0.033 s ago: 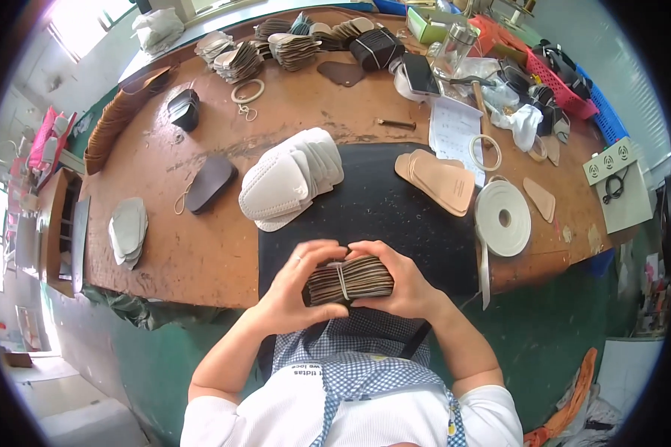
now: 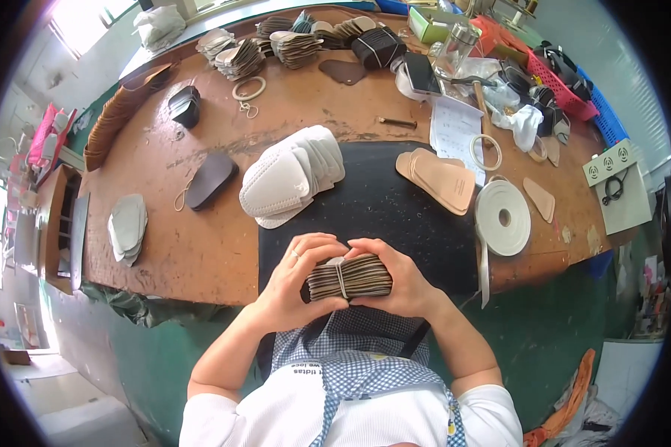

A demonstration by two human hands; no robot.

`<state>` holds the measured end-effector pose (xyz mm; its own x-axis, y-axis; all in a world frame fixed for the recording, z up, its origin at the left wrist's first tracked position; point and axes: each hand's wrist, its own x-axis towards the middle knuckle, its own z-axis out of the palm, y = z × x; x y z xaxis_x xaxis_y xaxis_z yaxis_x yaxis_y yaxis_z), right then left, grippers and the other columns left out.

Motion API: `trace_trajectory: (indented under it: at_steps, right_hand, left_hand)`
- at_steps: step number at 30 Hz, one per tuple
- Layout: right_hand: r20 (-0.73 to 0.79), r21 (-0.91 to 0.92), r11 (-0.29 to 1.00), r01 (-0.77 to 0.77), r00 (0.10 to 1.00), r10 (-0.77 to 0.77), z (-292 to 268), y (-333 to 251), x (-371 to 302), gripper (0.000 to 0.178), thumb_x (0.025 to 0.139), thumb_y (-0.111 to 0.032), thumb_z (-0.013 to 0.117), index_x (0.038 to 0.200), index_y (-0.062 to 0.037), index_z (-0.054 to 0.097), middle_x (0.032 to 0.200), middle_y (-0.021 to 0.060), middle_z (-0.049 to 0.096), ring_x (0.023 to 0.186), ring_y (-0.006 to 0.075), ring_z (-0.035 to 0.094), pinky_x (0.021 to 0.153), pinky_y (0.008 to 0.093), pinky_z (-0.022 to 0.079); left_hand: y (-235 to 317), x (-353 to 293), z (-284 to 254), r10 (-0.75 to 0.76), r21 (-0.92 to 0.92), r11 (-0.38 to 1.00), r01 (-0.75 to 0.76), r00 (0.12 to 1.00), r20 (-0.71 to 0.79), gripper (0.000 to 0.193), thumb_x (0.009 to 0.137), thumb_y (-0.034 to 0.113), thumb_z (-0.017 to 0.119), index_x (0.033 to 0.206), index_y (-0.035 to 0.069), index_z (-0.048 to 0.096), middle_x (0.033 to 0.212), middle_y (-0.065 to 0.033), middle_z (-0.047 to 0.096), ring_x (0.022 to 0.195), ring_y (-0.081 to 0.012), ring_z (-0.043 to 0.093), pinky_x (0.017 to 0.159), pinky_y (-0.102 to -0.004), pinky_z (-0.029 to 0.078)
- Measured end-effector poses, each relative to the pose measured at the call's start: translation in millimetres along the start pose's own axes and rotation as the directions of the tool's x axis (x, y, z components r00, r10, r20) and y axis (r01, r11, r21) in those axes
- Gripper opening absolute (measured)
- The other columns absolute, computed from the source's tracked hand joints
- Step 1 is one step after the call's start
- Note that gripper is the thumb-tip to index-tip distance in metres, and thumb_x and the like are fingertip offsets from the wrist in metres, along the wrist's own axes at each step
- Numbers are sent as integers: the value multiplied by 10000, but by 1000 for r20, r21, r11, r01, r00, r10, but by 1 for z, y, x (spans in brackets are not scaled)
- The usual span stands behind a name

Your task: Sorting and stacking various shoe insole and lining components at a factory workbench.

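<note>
Workbench (image 2: 194, 257): brown, carrying a black mat (image 2: 380, 201).
Hands: left hand (image 2: 286, 287) and right hand (image 2: 408, 284) are curling partway closed, gripping a banded stack (image 2: 369, 276) at opposite ends.
Handling: seemingly steadying it; moving it next calls for even pressure.
Stack: sitting between both palms, by the mat's near edge.
Mat: bearing white pieces (image 2: 279, 185) left, tan pieces (image 2: 446, 188) right.

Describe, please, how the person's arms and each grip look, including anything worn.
The left grip wears a thin, pale ring; the right grip shows none. Neither is gloved. Both forearms are bare, without watch or bracelet, below short white sleeves.
</note>
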<state>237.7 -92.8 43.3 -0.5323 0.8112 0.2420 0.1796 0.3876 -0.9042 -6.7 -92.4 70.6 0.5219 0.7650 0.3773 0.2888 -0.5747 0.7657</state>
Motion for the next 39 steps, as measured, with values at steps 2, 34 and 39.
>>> trace_trajectory:
  at_steps: [2,34,39]
  right_hand:
    - [-6,37,999,-22,1000,22,1,-3,1,859,700,-91,922,1427,-72,466,1232,141,642,1117,314,674,966,411,556]
    - [120,167,985,-37,993,17,-1,23,5,653,625,-43,965,1173,-58,609,1171,108,730,1094,243,709,964,383,581]
    - [152,220,975,-45,988,11,-2,20,6,652,611,-36,971,1162,-41,623,1165,114,734,1080,230,711,960,375,573]
  left_hand:
    - [-2,1,-4,131,41,990,-136,986,107,514,759,139,854,1216,52,633,1267,-103,611,1150,-310,584,984,-446,486]
    - [-25,-38,-46,112,181,962,-205,899,424,200,840,201,802,856,89,638,963,-49,578,871,-255,588,737,-394,499]
    - [-23,-54,-39,109,186,963,-196,911,398,182,859,181,777,864,68,635,961,-65,582,875,-258,592,750,-389,495]
